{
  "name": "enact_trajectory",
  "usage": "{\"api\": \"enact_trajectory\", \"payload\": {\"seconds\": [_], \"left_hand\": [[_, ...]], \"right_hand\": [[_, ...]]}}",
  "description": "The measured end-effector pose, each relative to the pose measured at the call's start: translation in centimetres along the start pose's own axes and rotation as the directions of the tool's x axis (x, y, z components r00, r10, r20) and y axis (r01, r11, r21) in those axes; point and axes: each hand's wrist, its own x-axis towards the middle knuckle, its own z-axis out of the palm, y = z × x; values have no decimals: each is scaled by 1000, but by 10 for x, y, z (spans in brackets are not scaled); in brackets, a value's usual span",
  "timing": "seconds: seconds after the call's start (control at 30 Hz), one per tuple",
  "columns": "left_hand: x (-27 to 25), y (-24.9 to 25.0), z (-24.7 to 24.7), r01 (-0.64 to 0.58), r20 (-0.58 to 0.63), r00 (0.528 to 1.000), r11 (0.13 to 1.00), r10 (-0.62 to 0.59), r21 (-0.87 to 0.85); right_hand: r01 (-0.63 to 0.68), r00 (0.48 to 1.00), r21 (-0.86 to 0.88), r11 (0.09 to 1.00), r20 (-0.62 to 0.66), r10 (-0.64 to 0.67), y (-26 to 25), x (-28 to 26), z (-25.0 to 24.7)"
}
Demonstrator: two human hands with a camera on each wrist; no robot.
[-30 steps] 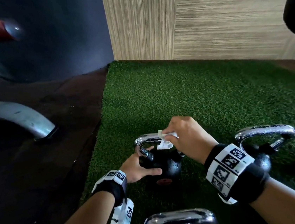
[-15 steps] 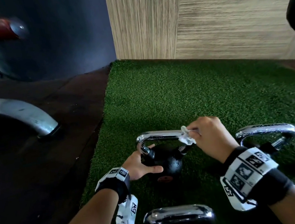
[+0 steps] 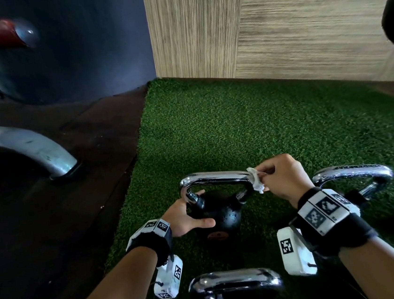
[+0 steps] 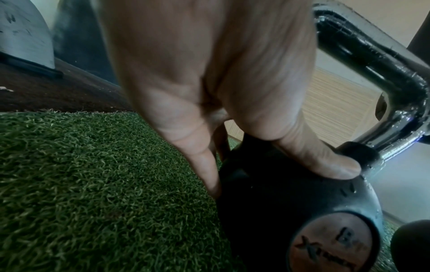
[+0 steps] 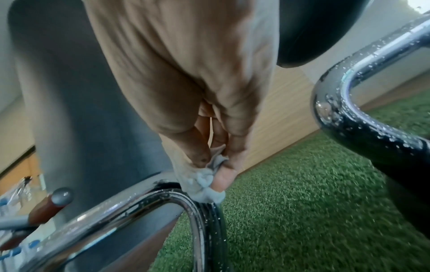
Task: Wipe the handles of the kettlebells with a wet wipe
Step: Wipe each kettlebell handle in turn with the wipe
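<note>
On green turf [image 3: 213, 127], the left hand [image 3: 186, 218] at 7 o'clock grips the black kettlebell [image 3: 223, 214], fingers and thumb curled around its body. At 3 o'clock, the right hand [image 3: 282, 179] pinches a crumpled wet wipe [image 3: 255, 179] against the chrome handle's [image 3: 215, 178] right corner.

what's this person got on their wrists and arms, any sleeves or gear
No sleeves: both forearms are bare. The left hand and right hand are bare too, no gloves. Each wrist wears a black band topped with white blocks printed with black square code markers, and a white boxy camera unit with similar markers hangs under each wrist.
</note>
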Motion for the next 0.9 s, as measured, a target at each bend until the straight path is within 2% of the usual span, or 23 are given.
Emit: {"api": "enact_trajectory", "payload": {"seconds": [0.07, 0.2, 0.33, 0.47, 0.53, 0.6, 0.73, 0.77, 0.83, 0.9], "left_hand": [[0, 1, 0, -1, -3, 1000, 1000, 1, 10], [-3, 4, -1, 16, -23, 1000, 999, -15, 32], [-3, 3, 0, 19, -33, 999, 998, -17, 53], [-3, 5, 3, 39, -71, 997, 998, -36, 49], [-5, 8, 3, 62, -80, 995, 997, -58, 44], [-7, 15, -2, 92, -69, 994, 992, -86, 90], [-9, 29, -34, 131, 108, 978, 924, -181, 358], [-10, 33, -46, 156, 77, 976, 902, -203, 403], [-13, 39, -72, 191, -118, 981, 900, -156, 391], [-22, 53, -95, 170, -369, 927, 947, -59, 273]], "right_hand": [[-92, 996, 149, 985, 31, 88, 10, 1, 4], [-288, 954, 402, 869, 198, 225, 28, 1, 15], [-334, 939, 481, 811, 241, 244, 37, 5, 23], [-517, 854, 548, 658, 379, 355, 43, 4, 33], [-561, 826, 541, 627, 421, 376, 45, 3, 39], [-554, 826, 490, 673, 423, 372, 46, 3, 41], [-459, 848, 232, 858, 401, 345, 39, 1, 22], [-428, 859, 178, 886, 385, 338, 34, 0, 13], [-376, 876, 141, 916, 376, 302, 20, -3, -9], [-290, 899, 198, 936, 391, 195, 1, -8, -30]]}}
